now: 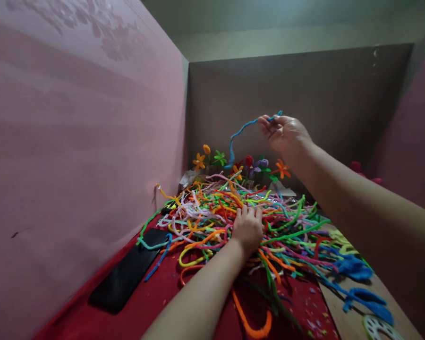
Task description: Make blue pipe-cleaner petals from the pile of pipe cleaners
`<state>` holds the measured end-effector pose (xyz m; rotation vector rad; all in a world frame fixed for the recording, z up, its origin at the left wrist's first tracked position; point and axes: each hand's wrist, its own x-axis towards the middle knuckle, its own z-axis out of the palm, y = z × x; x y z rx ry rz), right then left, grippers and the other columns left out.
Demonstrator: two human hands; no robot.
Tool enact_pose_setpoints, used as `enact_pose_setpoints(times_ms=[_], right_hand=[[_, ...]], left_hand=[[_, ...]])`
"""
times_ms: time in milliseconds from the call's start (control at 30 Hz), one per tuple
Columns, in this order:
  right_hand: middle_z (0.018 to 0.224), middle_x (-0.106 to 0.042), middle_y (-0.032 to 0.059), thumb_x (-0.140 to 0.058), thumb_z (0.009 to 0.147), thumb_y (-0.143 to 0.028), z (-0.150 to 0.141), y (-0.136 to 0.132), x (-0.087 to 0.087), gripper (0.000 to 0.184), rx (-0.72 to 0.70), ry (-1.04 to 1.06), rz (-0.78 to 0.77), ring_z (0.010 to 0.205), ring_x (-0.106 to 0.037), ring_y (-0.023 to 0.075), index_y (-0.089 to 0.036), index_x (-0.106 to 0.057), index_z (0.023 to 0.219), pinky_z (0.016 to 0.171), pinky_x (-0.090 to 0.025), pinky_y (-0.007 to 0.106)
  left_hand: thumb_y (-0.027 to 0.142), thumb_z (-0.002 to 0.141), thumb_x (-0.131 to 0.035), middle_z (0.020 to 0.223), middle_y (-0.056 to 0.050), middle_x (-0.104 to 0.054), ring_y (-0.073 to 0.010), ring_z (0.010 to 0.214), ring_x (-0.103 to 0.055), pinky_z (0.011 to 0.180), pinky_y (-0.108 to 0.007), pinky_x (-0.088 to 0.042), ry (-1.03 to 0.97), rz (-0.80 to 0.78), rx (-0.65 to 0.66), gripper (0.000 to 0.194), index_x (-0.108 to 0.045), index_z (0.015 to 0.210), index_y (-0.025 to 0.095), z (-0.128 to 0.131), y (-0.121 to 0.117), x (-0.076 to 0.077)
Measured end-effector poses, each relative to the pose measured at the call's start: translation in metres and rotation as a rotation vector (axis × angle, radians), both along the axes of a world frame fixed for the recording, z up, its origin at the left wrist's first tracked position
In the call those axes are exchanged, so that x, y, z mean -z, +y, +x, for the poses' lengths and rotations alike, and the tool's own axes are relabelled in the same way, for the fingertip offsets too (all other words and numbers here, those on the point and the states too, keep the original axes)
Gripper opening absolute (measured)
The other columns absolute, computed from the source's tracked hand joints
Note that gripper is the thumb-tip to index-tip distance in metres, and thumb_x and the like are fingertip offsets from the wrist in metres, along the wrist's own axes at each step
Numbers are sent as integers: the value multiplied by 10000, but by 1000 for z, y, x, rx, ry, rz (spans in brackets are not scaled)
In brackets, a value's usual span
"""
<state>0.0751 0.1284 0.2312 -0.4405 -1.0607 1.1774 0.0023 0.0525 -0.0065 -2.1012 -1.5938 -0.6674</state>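
Observation:
My right hand (286, 133) is raised above the pile, its fingertips pinching a blue pipe cleaner (238, 133) near one end. The wavy length of the pipe cleaner hangs down to the left. Below, my left hand (248, 229) rests palm down on a big tangled heap of pipe cleaners (212, 208) in many colours. Its fingers are slightly apart, with the tips partly sunk among the strands; no strand is plainly gripped. An orange pipe cleaner (257, 333) with a hooked end lies nearest to me.
A black phone (125, 274) lies on the red cloth (156, 302) at left. Pipe-cleaner flowers (199, 161) stand behind the heap. Bent blue pieces (356, 267) and a white perforated disc (378, 327) sit at right. A pink wall (85, 141) rises on the left.

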Motion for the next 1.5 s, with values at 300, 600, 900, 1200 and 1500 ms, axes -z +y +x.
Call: enact_pose_setpoints(times_ms=[300, 600, 900, 1200, 1500], right_hand=[[726, -631, 28, -415, 792, -58, 80, -92, 56, 170, -19, 140, -151, 690, -626, 94, -167, -514, 706, 697, -514, 226], [708, -642, 46, -528, 723, -89, 138, -139, 154, 80, -43, 155, -406, 608, -625, 122, -161, -530, 688, 603, -527, 244], [659, -588, -13, -501, 751, -59, 159, -146, 160, 147, -153, 525, -452, 593, -568, 104, -196, -487, 701, 543, -503, 237], [432, -300, -83, -437, 821, -65, 159, -145, 194, 284, -322, 633, -611, 356, -275, 51, -191, -329, 591, 367, -302, 179], [415, -223, -95, -512, 809, -107, 149, -153, 190, 318, -319, 458, -561, 360, -170, 50, -188, -310, 576, 360, -195, 203]], left_hand=[[248, 839, -461, 1192, -113, -519, -267, 1096, -420, 940, -450, -316, -324, 35, 184, 391, -481, 1226, 197, 9, -19, -41], [385, 782, -574, 642, 39, -504, -60, 434, -431, 446, -210, -368, -1734, -552, 971, 366, -545, 1089, 188, 59, -79, -79], [305, 767, -621, 646, -6, -583, -84, 543, -540, 516, -219, -446, -2105, -717, 727, 186, -650, 776, 122, 53, -70, -48], [254, 863, -492, 569, -4, -595, -134, 661, -625, 692, -301, -518, -2252, -632, 638, 188, -621, 791, 136, 59, -72, -47], [169, 860, -484, 353, 101, -291, -37, 310, -290, 383, -189, -375, -2200, -732, 619, 167, -607, 853, 57, 54, -72, -48]])
